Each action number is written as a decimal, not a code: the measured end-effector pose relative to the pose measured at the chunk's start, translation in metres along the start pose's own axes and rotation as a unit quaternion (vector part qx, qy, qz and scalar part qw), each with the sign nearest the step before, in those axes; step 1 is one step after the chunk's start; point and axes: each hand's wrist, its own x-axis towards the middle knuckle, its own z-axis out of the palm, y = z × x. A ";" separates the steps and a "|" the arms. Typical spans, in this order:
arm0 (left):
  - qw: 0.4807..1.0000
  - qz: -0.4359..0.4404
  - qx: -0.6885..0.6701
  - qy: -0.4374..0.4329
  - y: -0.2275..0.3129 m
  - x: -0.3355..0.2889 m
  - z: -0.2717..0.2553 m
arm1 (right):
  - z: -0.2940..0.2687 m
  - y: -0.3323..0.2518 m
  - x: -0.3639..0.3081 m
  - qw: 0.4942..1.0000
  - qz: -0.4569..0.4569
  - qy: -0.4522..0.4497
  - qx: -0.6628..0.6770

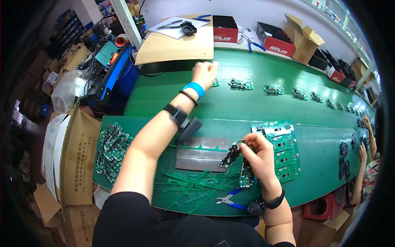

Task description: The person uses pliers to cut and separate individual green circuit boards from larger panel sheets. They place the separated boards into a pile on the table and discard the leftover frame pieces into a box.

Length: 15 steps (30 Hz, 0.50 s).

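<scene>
Green circuit boards [247,176], at least two, are hanging from the right hand [258,154]. At least seven more are forming one row [273,89] on the far belt [173,92], running off to the right. One heap of boards [113,152] is lying at the left, one set of green panels [288,158] at the right, and one pair of blue-handled cutters [227,199] at the near edge, beside many thin green strips [193,185]. The right thumb and fingers are closing together on the held boards, above the middle of the near table [323,160]. The left hand [204,74] is hovering over the belt beside one board; whether its fingers are pinching anything, I cannot tell. Dark components are crowding one held board; the other is showing green with small shiny spots.
</scene>
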 end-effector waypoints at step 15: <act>0.950 -0.053 -0.281 -0.127 -0.003 -0.074 -0.069 | 0.001 0.010 0.001 0.998 -0.031 0.059 0.006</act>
